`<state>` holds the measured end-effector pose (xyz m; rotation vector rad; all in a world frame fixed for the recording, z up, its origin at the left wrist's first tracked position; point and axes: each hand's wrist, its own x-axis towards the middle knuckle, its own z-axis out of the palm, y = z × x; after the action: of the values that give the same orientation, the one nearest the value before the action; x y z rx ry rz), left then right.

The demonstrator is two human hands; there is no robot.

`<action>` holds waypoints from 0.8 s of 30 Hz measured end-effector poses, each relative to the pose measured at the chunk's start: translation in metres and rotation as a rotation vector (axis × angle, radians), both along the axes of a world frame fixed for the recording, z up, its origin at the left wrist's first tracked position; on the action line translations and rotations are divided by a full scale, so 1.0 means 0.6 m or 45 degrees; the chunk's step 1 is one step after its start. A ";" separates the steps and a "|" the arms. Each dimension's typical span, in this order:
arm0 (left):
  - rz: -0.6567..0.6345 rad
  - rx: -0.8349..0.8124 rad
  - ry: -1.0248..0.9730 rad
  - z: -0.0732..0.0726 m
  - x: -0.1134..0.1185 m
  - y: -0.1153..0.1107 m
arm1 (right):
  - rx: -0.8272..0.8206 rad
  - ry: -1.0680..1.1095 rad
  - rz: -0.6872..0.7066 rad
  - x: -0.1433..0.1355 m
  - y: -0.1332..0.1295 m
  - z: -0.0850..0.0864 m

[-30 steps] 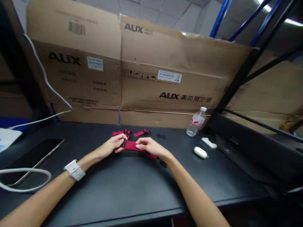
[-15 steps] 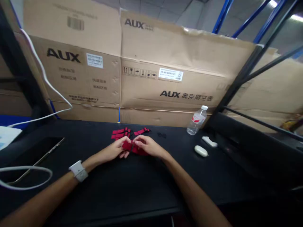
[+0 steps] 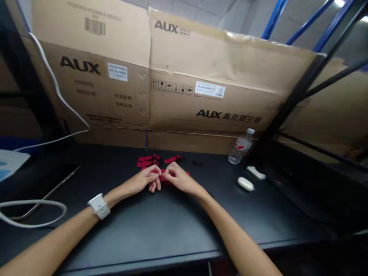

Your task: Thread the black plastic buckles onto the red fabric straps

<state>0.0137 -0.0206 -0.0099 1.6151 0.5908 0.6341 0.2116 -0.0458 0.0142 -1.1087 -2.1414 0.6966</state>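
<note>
Between my two hands runs a red webbing strap (image 3: 162, 177), partly hidden by the fingers. My left hand (image 3: 148, 179) pinches its left part with thumb and forefinger, the lower fingers hanging loose. Close beside it, my right hand (image 3: 181, 180) is closed in a pinch on the same strap, and some red shows behind its knuckles. Just beyond the hands lie several red straps with black buckles (image 3: 148, 160). Another short red strap (image 3: 171, 159) with a black end lies to their right. Small black pieces (image 3: 197, 163) rest farther right.
On the right of the black table (image 3: 138, 230) are a plastic bottle (image 3: 240, 147), a white oval case (image 3: 245, 184) and a white piece (image 3: 256, 173). A dark phone-like slab (image 3: 48, 188) and a white cable (image 3: 61, 209) lie left. Cardboard boxes (image 3: 178, 103) line the back.
The red piece at my left fingers has turned and shows less now. My hands stay close together, fingertips shifted slightly. The view has moved a little.
</note>
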 end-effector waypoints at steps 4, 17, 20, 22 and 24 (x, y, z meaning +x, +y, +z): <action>0.011 0.025 0.009 0.002 0.002 -0.003 | 0.040 -0.072 0.001 -0.002 -0.001 -0.006; 0.079 0.109 0.091 0.006 0.007 -0.010 | -0.428 0.237 0.061 0.003 0.007 -0.025; 0.061 0.129 0.124 0.006 0.008 -0.009 | -0.533 0.361 0.083 0.001 0.006 -0.022; 0.042 0.129 0.145 0.007 0.008 -0.009 | -0.592 0.423 0.093 0.000 0.004 -0.019; 0.038 0.131 0.146 0.006 0.008 -0.008 | -0.638 0.467 0.079 0.000 0.004 -0.019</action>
<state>0.0185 -0.0256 -0.0062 1.7501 0.6763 0.6049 0.2114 -0.0436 0.0031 -1.0560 -1.7356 1.4018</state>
